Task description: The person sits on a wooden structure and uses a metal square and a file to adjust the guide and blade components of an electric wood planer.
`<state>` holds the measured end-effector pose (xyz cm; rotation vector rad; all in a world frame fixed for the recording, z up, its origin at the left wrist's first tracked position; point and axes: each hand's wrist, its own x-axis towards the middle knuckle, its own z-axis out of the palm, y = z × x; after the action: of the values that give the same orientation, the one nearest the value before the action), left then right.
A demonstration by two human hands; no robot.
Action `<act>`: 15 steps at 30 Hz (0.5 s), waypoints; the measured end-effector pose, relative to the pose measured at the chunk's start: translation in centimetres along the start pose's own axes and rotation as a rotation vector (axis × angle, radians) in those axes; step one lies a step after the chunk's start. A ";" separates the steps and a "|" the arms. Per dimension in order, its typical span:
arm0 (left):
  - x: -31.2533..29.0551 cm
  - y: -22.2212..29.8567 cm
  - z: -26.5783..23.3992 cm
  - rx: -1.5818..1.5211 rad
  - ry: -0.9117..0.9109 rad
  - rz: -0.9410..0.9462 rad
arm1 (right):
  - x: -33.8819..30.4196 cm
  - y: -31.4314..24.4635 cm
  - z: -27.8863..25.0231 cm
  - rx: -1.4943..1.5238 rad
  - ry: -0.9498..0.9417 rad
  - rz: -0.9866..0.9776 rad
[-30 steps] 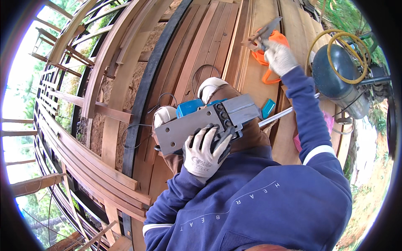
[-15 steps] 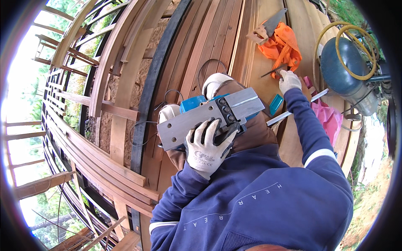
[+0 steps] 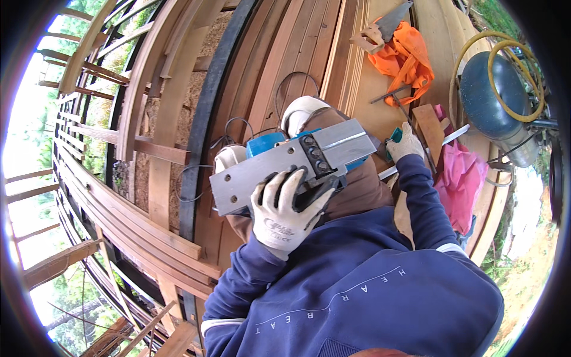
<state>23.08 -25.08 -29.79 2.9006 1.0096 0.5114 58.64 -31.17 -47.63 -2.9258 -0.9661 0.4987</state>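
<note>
Left fingers (image 3: 270,193) clamp a planer (image 3: 285,160), right fingers (image 3: 408,131) a teal case (image 3: 395,136), near wood piece (image 3: 429,132) and orange cloth (image 3: 410,59).

From afar, I saw upside-down white capitals (image 3: 331,310) spread across the navy sweatshirt (image 3: 380,253). Small, blurred grey print (image 3: 279,229) marked the back of the gloved left hand (image 3: 284,213).

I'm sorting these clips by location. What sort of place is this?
Probably an outdoor carpentry site: long wooden boards lie side by side, the left hand holds a power planer, and greenery shows beyond.
</note>
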 end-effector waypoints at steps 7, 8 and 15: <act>0.2 -0.7 -0.2 -0.089 -0.051 -0.029 | 0.0 0.4 0.8 0.198 0.161 0.059; 0.1 -0.7 -0.1 -0.096 -0.045 -0.029 | 0.1 0.4 0.6 0.299 0.162 0.073; 0.1 -1.3 0.3 -0.115 -0.008 -0.013 | 0.5 2.1 0.3 1.051 -0.177 -0.019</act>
<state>22.45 -24.01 -30.24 2.7916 0.9632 0.5377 60.18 -32.60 -48.31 -1.9399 -0.4838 0.9169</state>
